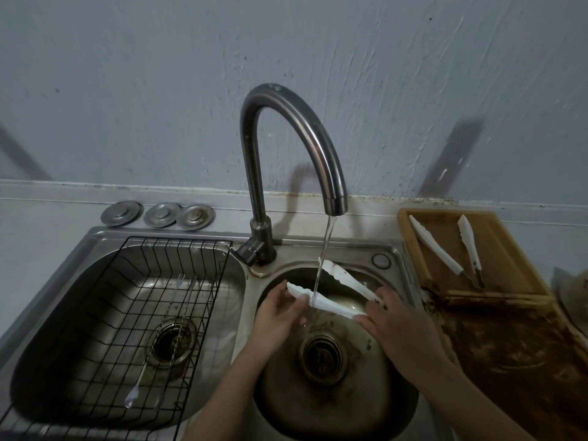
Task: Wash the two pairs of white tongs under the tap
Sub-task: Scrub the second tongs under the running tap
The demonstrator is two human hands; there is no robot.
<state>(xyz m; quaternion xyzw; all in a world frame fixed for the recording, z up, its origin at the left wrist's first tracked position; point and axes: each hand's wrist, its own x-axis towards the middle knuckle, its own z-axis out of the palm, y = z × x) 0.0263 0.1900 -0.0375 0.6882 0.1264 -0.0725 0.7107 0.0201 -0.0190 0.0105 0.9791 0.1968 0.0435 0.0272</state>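
A steel double sink (394,249) fills the lower picture, and everything here is placed from its tap (286,148), a tall curved spout rising from the ridge between the two basins. Left of the tap lies the larger basin, with a black wire rack (133,313) set in it; a thin long-handled fork (159,332) lies on the rack over the drain. Behind that basin, left of the tap's base, three round metal drain covers (159,214) rest in a row on the surface (47,214) by the wall. Right of the tap, beyond the sink's edge, a wooden cutting board (496,249) sits on the surface, stained dark along its near side. On it lies one pair of white tongs (451,249), arms spread wide, joined at the near end. Directly under the spout is the smaller round basin, its bottom soiled around the drain. Water (324,249) runs from the spout onto the other white tongs (331,291), held open over this basin. The left hand (276,313) has its fingers curled round the tip of the nearer arm, just left of the stream. The right hand (397,319) grips the hinge end, right of the stream, fingers closed on it.
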